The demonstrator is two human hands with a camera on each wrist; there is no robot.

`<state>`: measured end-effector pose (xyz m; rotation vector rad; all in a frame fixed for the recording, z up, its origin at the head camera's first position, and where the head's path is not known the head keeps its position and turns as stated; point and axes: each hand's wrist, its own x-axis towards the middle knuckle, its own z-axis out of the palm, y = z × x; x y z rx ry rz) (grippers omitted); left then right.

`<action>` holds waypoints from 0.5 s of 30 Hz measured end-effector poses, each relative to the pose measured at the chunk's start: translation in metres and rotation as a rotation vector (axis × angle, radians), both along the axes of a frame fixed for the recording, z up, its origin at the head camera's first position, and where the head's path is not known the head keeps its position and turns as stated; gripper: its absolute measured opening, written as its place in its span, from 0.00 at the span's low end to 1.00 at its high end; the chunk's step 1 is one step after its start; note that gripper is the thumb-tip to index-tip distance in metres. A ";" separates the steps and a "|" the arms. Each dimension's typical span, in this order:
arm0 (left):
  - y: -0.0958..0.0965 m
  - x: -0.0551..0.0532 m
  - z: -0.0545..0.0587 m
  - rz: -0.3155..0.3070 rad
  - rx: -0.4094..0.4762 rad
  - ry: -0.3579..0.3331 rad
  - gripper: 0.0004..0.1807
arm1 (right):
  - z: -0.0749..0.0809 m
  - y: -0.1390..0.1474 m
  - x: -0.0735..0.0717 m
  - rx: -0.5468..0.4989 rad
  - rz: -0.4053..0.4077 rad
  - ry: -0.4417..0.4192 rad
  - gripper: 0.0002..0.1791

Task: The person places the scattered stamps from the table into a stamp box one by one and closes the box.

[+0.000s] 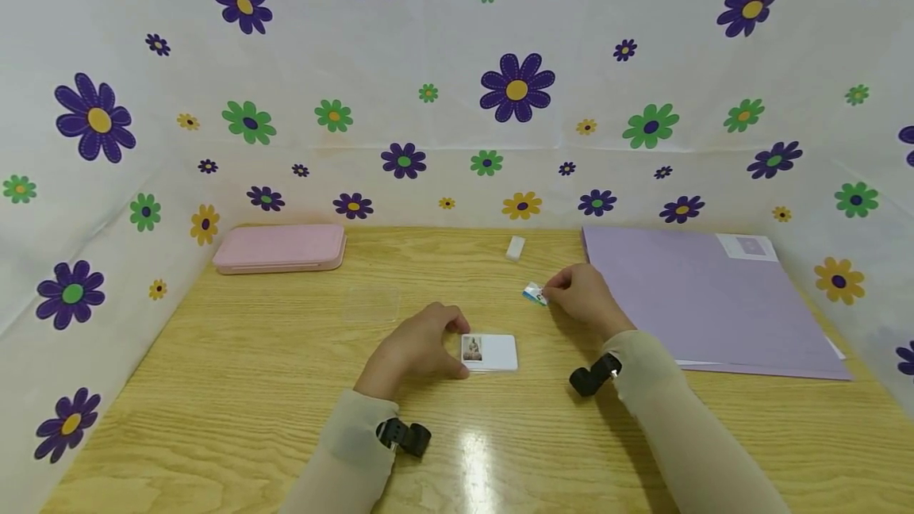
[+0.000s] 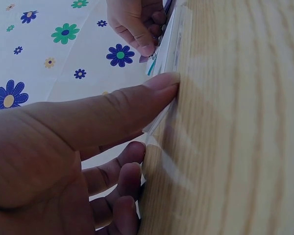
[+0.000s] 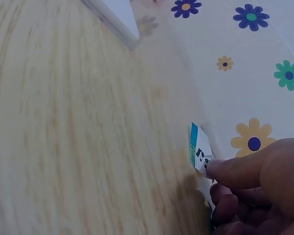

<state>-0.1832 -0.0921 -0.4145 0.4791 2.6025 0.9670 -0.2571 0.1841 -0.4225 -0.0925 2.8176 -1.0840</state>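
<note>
Left hand (image 1: 424,343): grips white case (image 1: 502,351) by its edges
Right hand (image 1: 581,296): pinches printed piece (image 1: 532,293)
Between them: pick-up step, I'd judge — next calls for light handling

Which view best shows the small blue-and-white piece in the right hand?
The right wrist view: the blue-and-white piece is largest there, its blue edge and black markings visible. The head view shows it small, pinched by the right hand; the left wrist view shows only a narrow part.
</note>
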 end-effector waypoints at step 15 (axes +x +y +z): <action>0.000 0.000 0.001 0.008 0.002 -0.013 0.26 | 0.009 -0.001 0.007 -0.130 0.114 -0.041 0.04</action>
